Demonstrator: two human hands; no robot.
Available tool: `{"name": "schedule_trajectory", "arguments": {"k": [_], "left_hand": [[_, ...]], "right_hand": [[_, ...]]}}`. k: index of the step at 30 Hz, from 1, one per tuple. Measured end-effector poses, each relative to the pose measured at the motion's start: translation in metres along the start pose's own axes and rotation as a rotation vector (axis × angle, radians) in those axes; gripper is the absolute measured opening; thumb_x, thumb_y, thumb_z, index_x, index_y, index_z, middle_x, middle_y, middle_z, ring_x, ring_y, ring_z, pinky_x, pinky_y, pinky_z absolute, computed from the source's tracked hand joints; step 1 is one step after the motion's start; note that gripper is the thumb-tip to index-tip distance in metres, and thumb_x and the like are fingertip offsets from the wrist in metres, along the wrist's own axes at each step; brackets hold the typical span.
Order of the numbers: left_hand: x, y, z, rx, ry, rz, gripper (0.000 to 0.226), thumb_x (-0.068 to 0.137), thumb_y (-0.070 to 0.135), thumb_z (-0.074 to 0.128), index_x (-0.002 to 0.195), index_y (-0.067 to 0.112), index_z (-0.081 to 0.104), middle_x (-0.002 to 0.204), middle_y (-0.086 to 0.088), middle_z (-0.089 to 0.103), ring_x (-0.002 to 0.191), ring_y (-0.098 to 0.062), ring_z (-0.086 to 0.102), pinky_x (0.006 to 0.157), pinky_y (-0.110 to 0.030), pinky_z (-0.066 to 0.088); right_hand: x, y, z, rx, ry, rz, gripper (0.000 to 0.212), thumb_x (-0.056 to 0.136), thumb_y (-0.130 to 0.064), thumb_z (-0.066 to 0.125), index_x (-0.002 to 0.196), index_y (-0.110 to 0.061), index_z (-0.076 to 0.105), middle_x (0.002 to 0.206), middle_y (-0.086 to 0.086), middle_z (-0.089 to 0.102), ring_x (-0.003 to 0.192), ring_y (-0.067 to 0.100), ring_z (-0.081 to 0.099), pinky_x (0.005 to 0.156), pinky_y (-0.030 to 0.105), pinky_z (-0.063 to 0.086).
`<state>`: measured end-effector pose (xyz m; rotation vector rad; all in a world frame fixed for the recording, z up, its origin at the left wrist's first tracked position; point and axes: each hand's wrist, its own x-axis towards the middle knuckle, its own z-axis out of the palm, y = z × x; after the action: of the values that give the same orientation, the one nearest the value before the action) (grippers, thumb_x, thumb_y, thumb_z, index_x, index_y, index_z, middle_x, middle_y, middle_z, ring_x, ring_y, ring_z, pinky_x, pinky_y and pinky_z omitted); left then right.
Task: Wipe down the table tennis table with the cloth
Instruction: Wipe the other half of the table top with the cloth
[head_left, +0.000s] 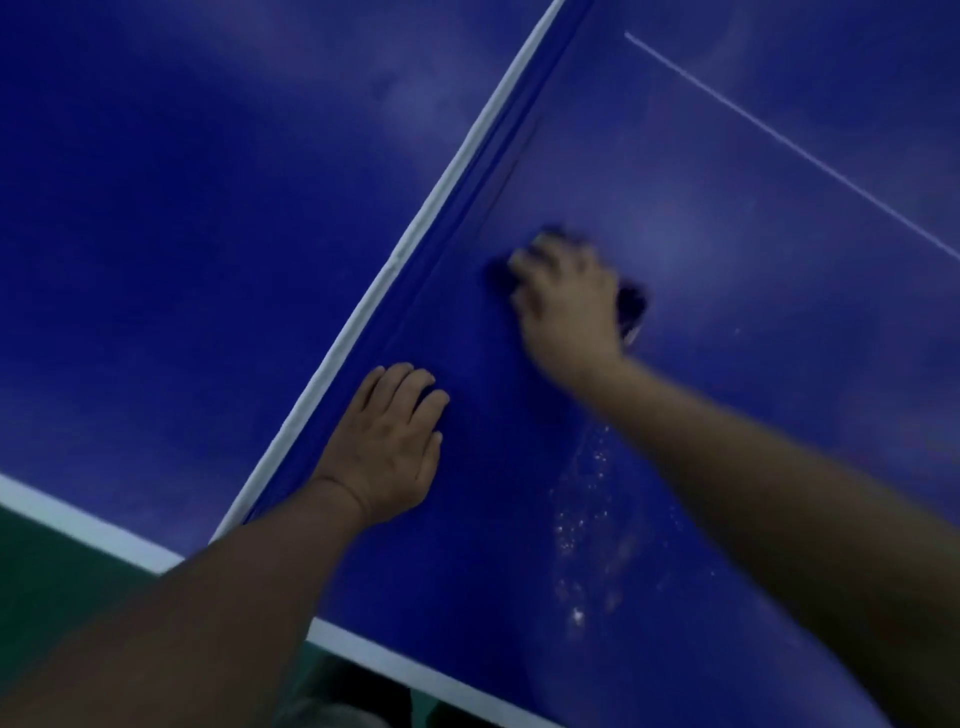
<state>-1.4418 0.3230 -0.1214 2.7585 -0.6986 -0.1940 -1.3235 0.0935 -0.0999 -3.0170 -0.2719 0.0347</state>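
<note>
Pressing on a dark, bunched cloth, the right hand is smeared by blur. Its fingers seem to curl over the wad and grip it rather than lie flat. The cloth shows only as a crumpled dark fringe past the fingertips and out from under the palm, on the blue tabletop. The left hand rests palm-down with its fingers straight and close together, holding nothing. The net runs just beside its little finger.

The patch of pale specks lies behind the right wrist, partly under the forearm. A stroke driven only forward from the fingers would miss it, and the bare arm could drag through and smear it. The right fingertips are near the foot of the net, so a wide sweep could snag the mesh or pack grit along its base. The wad is small, and skin may ride off it and leave marks. The leaning left palm could print the surface too.

The tabletop looks hard, smooth and matt, clouded with pale smudges. A thin white line runs well beyond the fingertips. The net is soft blue mesh under a white fabric band, and the cloth is limp and creased.
</note>
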Motion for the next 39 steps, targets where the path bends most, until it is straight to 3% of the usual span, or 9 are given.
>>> {"name": "schedule_trajectory", "arguments": {"k": [4,7,12,14,20,26,33,36,39], "left_hand": [[0.034,-0.012,-0.001,-0.031,0.057,0.016,0.032,0.091,0.025,0.039,0.101,0.006,0.062,0.121,-0.019,0.057,0.122,-0.038,0.048,0.113,-0.053,0.033],[0.036,-0.016,0.004,-0.027,0.044,0.053,0.032,0.092,0.027,0.04,0.105,0.007,0.061,0.123,-0.018,0.055,0.125,-0.036,0.043,0.115,-0.052,0.027],[0.039,-0.017,0.002,0.022,-0.051,0.062,0.05,0.096,0.035,0.037,0.129,0.005,0.059,0.142,-0.015,0.051,0.14,-0.032,0.038,0.118,-0.053,0.022],[0.04,-0.016,0.0,0.023,-0.088,0.054,0.053,0.095,0.035,0.037,0.133,0.004,0.058,0.146,-0.015,0.05,0.142,-0.032,0.037,0.117,-0.054,0.026],[0.044,-0.007,-0.006,-0.002,-0.122,0.022,0.055,0.093,0.034,0.04,0.132,0.001,0.058,0.142,-0.018,0.053,0.139,-0.035,0.041,0.116,-0.051,0.023],[0.088,0.009,-0.008,0.02,-0.147,0.015,0.062,0.097,0.035,0.029,0.146,0.001,0.046,0.154,-0.015,0.042,0.147,-0.031,0.033,0.125,-0.045,0.014],[0.155,0.009,-0.018,0.084,-0.164,0.133,0.056,0.092,0.03,0.033,0.129,-0.001,0.06,0.129,-0.019,0.059,0.124,-0.037,0.055,0.117,-0.052,0.032],[0.169,0.014,-0.017,0.043,-0.152,0.13,0.058,0.092,0.031,0.034,0.135,-0.001,0.057,0.137,-0.019,0.056,0.13,-0.037,0.051,0.117,-0.052,0.033],[0.216,0.018,-0.015,-0.005,-0.096,0.098,0.059,0.099,0.033,0.033,0.148,0.002,0.042,0.154,-0.016,0.038,0.145,-0.033,0.031,0.125,-0.047,0.014]], "right_hand": [[-0.098,-0.029,0.014,0.109,-0.083,-0.322,0.042,0.101,-0.04,0.048,0.141,-0.028,0.053,0.154,0.003,0.044,0.142,0.035,0.035,0.107,0.055,0.032],[-0.035,0.026,0.01,0.064,-0.026,-0.472,0.039,0.096,-0.034,0.06,0.132,-0.021,0.064,0.143,0.011,0.056,0.129,0.041,0.05,0.095,0.053,0.044],[0.094,0.073,0.002,0.05,0.076,0.235,0.044,0.103,-0.039,0.044,0.145,-0.027,0.05,0.157,0.004,0.038,0.138,0.04,0.035,0.111,0.053,0.03],[0.092,0.04,0.004,0.029,0.08,0.277,0.042,0.101,-0.038,0.043,0.141,-0.029,0.052,0.154,0.002,0.041,0.135,0.038,0.038,0.107,0.053,0.033],[0.019,0.019,0.01,0.047,-0.062,-0.502,0.04,0.099,-0.04,0.052,0.135,-0.027,0.062,0.148,0.004,0.053,0.131,0.035,0.042,0.099,0.052,0.038],[0.136,0.072,-0.005,0.044,0.014,0.288,0.043,0.104,-0.04,0.04,0.146,-0.031,0.046,0.159,0.003,0.034,0.14,0.038,0.032,0.111,0.054,0.029],[0.077,0.063,0.012,0.091,-0.024,-0.415,0.04,0.1,-0.04,0.051,0.137,-0.029,0.062,0.149,0.003,0.052,0.13,0.038,0.047,0.1,0.051,0.037],[0.163,0.113,-0.003,0.041,0.047,-0.068,0.041,0.101,-0.04,0.051,0.141,-0.032,0.058,0.153,0.002,0.046,0.131,0.037,0.045,0.104,0.05,0.039],[0.211,0.124,-0.005,0.073,0.073,0.255,0.042,0.104,-0.043,0.041,0.145,-0.036,0.048,0.157,-0.003,0.037,0.138,0.034,0.035,0.11,0.047,0.031]]}}
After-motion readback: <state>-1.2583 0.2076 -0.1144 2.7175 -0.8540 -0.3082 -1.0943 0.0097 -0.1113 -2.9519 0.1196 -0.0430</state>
